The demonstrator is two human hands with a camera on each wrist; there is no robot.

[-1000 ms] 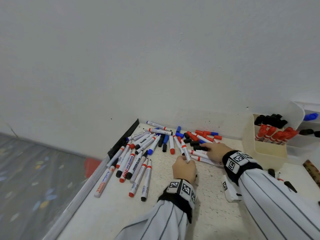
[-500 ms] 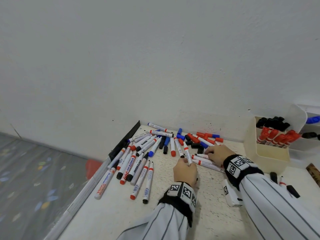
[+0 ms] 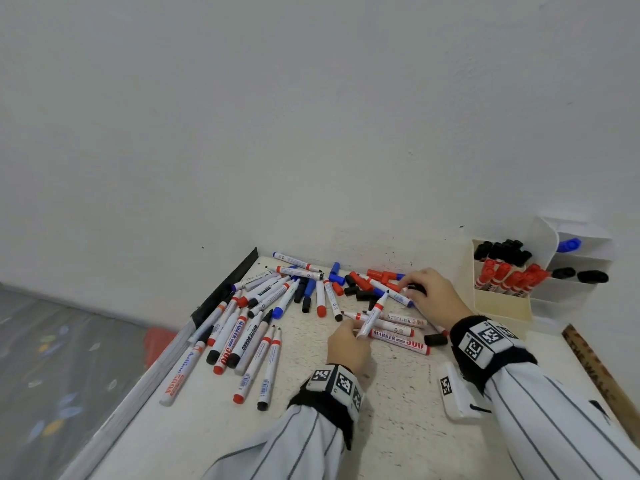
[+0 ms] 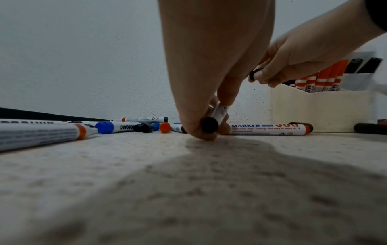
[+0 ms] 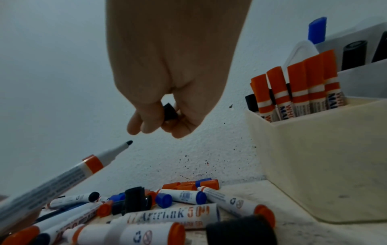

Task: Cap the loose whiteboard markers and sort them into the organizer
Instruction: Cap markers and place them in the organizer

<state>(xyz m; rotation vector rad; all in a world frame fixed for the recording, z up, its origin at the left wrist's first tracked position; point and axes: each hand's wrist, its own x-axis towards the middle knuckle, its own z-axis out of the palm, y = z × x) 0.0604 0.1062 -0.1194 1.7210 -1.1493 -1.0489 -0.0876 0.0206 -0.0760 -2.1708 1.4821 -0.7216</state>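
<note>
A speckled white table (image 3: 398, 427) set against a bare wall carries a wide scatter of whiteboard markers (image 3: 242, 327) and loose caps (image 3: 360, 289), most of them still uncapped, spreading from its left edge to the middle. At the far right stands a cream organizer (image 3: 502, 306), its compartments already holding red-capped and black-capped markers upright. Near the middle, the left hand (image 3: 348, 346) grips an uncapped black-tipped marker (image 3: 372, 315) by its tail, tip angled up and away. Just beyond, the right hand (image 3: 429, 292) pinches a small black cap (image 5: 169, 111) between thumb and fingers, close to that tip but not yet on it. The likely hazards: a skewed push could smear ink on the fingers or leave the cap loose, and either wrist could sweep nearby markers off the table's left edge.
</note>
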